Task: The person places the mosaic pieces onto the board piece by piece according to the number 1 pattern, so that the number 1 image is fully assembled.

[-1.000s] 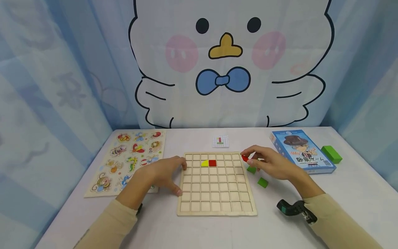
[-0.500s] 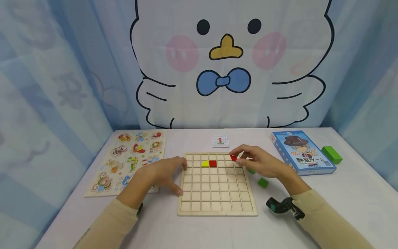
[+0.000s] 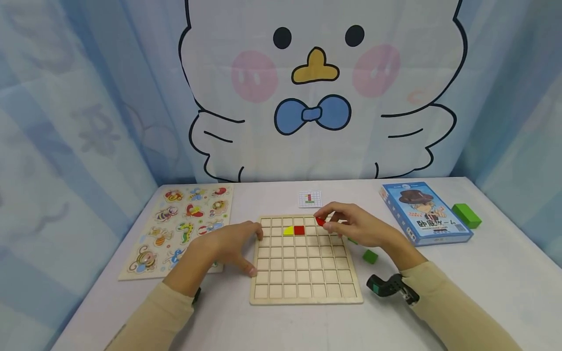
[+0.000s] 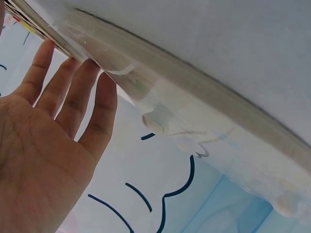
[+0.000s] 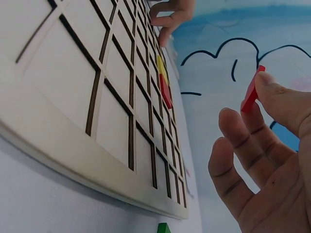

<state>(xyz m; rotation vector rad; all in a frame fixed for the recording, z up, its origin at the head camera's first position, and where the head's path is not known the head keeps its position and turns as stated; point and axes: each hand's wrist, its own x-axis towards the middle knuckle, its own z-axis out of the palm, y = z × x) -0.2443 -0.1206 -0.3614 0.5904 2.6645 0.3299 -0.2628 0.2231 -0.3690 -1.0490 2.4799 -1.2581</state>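
Note:
A square wooden grid board (image 3: 306,301) lies on the table. One yellow-coloured piece (image 3: 288,230) and one red square tile (image 3: 299,230) sit side by side in its second row from the back. Over the far right part of the board, my right hand (image 3: 359,226) pinches a small red tile (image 5: 253,91) between thumb and fingertip; the right wrist view has it raised clear of the grid. Along the board's left edge rests my left hand (image 3: 227,245), thumb and fingers spread and fairly straight. It holds nothing else in the left wrist view.
Right of the board lies a green block (image 3: 370,256), and another is mostly hidden by the right hand. Behind is a small pattern card (image 3: 310,199). A blue box (image 3: 428,214) and a larger green block (image 3: 467,216) are at right; an insect-picture board (image 3: 175,229) is left.
My right hand has moved left with the red tile, from beside the board's far right corner to over its back rows. My left hand has stayed at the left edge.

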